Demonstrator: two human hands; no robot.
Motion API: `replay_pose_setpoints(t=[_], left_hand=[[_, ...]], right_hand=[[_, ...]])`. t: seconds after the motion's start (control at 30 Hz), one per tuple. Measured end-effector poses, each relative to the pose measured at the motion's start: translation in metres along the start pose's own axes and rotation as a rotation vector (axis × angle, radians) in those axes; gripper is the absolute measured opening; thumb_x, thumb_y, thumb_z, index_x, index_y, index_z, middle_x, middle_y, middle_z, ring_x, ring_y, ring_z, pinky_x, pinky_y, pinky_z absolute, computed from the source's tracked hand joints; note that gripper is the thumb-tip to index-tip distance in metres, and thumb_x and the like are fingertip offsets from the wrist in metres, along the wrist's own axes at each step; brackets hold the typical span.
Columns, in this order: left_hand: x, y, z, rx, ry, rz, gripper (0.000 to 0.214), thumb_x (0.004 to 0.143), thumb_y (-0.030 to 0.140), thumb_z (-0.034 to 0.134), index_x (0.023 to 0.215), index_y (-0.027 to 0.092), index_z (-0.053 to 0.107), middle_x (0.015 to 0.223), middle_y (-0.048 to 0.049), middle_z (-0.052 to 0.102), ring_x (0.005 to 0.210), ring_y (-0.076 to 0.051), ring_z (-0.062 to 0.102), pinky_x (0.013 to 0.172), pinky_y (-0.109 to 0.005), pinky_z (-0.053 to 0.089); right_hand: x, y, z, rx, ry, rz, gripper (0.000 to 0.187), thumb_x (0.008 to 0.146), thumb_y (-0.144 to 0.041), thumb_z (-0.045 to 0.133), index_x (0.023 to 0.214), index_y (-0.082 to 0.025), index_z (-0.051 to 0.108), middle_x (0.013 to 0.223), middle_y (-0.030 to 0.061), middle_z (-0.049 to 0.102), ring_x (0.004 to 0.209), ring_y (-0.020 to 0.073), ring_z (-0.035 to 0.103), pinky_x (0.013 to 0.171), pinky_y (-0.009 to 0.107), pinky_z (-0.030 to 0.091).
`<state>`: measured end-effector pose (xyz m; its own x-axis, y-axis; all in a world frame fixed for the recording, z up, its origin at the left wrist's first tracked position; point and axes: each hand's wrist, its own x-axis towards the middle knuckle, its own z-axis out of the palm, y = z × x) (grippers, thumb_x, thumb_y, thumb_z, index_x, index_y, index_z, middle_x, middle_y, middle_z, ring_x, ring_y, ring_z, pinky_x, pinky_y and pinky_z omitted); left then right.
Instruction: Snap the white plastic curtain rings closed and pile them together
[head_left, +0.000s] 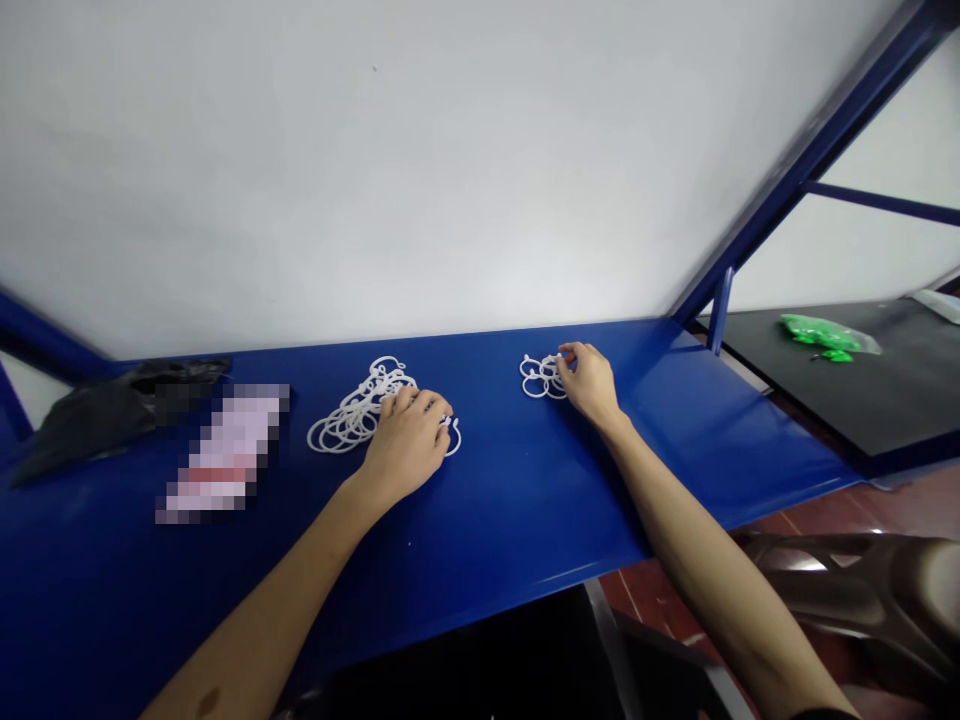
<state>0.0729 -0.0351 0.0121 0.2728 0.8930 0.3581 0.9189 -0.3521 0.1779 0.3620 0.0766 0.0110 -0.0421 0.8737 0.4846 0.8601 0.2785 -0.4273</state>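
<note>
while curling the left hand knuckles-up, covers a loose ring at the edge of the big heap of white plastic rings; grip hidden underneath, cannot tell. pinches with the right hand at the small ring cluster, well apart along the blue shelf. looks like ring-by-ring separating; calls next for lifting one clear of tangled neighbours.

No legible text, label, brand, number or sign observed. The flat item at left on the blue shelf is pixelated; nothing on it can be read.
</note>
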Motion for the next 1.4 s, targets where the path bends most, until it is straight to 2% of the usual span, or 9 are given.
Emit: replay_pose_setpoints(t=[0.17, 0.33, 0.43, 0.57, 0.7, 0.83, 0.97, 1.2, 1.4], left_hand=[[0.003, 0.003, -0.002, -0.013, -0.022, -0.029, 0.017, 0.092, 0.021, 0.051, 0.100, 0.022, 0.065, 0.111, -0.0075, 0.071, 0.113, -0.034, 0.052, 0.092, -0.050, 0.039], [0.005, 0.009, -0.011, -0.109, 0.043, -0.094, 0.015, 0.092, 0.022, 0.053, 0.103, 0.022, 0.065, 0.104, -0.0056, 0.073, 0.110, -0.030, 0.055, 0.094, -0.047, 0.037], [0.006, 0.013, -0.014, -0.159, 0.062, -0.110, 0.014, 0.091, 0.021, 0.055, 0.101, 0.022, 0.064, 0.105, -0.0043, 0.074, 0.107, -0.027, 0.057, 0.093, -0.045, 0.036], [0.006, 0.015, -0.011, -0.175, 0.058, -0.094, 0.011, 0.090, 0.020, 0.057, 0.099, 0.023, 0.064, 0.103, -0.0024, 0.075, 0.104, -0.026, 0.059, 0.093, -0.044, 0.035], [0.006, 0.016, -0.008, -0.198, 0.077, -0.077, 0.009, 0.089, 0.018, 0.057, 0.095, 0.023, 0.063, 0.101, -0.0018, 0.074, 0.101, -0.026, 0.060, 0.091, -0.043, 0.037], [0.006, 0.017, -0.006, -0.251, 0.103, -0.088, 0.010, 0.088, 0.018, 0.058, 0.095, 0.022, 0.063, 0.100, -0.0021, 0.074, 0.099, -0.025, 0.060, 0.092, -0.043, 0.039], [0.006, 0.014, -0.003, -0.292, 0.118, -0.088, 0.013, 0.090, 0.021, 0.058, 0.100, 0.023, 0.065, 0.102, -0.0023, 0.074, 0.100, -0.024, 0.061, 0.093, -0.042, 0.040], [0.005, 0.010, -0.005, -0.123, 0.088, -0.100, 0.024, 0.092, 0.021, 0.053, 0.110, 0.024, 0.068, 0.109, -0.0046, 0.075, 0.109, -0.029, 0.058, 0.096, -0.049, 0.037], [0.003, 0.020, -0.007, -0.140, 0.134, -0.052, 0.022, 0.091, 0.028, 0.058, 0.111, 0.024, 0.068, 0.113, -0.0057, 0.074, 0.109, -0.031, 0.058, 0.097, -0.052, 0.035]], right_hand=[[-0.003, -0.007, -0.004, -0.019, 0.024, -0.014, 0.024, 0.091, -0.025, 0.057, 0.109, -0.014, 0.068, 0.093, 0.0106, 0.068, 0.088, 0.0253, 0.062, 0.084, 0.039, 0.049], [-0.004, -0.014, -0.007, -0.009, 0.106, -0.087, 0.025, 0.094, -0.028, 0.054, 0.110, -0.015, 0.068, 0.094, 0.0113, 0.066, 0.089, 0.0254, 0.059, 0.085, 0.041, 0.049], [-0.010, -0.025, -0.005, 0.064, 0.081, -0.155, 0.026, 0.096, -0.033, 0.053, 0.111, -0.018, 0.068, 0.098, 0.0116, 0.066, 0.092, 0.0254, 0.060, 0.087, 0.041, 0.050], [-0.030, -0.050, 0.003, 0.256, -0.164, -0.262, 0.028, 0.097, -0.040, 0.056, 0.115, -0.023, 0.067, 0.102, 0.0096, 0.068, 0.095, 0.0236, 0.063, 0.091, 0.041, 0.050], [-0.053, -0.082, 0.008, 0.522, -0.486, -0.315, 0.030, 0.093, -0.042, 0.064, 0.116, -0.023, 0.065, 0.100, 0.0058, 0.071, 0.089, 0.0190, 0.066, 0.082, 0.034, 0.054], [-0.064, -0.099, 0.008, 0.731, -0.595, -0.212, 0.020, 0.092, -0.028, 0.063, 0.110, -0.020, 0.062, 0.087, 0.0010, 0.071, 0.076, 0.0139, 0.068, 0.073, 0.027, 0.054], [-0.063, -0.100, 0.007, 0.763, -0.568, -0.183, 0.019, 0.089, -0.018, 0.061, 0.108, -0.018, 0.060, 0.081, -0.0007, 0.069, 0.071, 0.0126, 0.065, 0.070, 0.026, 0.053], [-0.052, -0.091, 0.002, 0.459, -0.310, -0.245, 0.022, 0.092, -0.014, 0.056, 0.112, -0.016, 0.066, 0.083, 0.0027, 0.063, 0.076, 0.0150, 0.061, 0.077, 0.031, 0.052], [-0.051, -0.089, -0.001, 0.508, -0.344, -0.327, 0.027, 0.098, -0.018, 0.052, 0.122, -0.018, 0.065, 0.089, 0.0037, 0.063, 0.078, 0.0152, 0.060, 0.079, 0.032, 0.052]])
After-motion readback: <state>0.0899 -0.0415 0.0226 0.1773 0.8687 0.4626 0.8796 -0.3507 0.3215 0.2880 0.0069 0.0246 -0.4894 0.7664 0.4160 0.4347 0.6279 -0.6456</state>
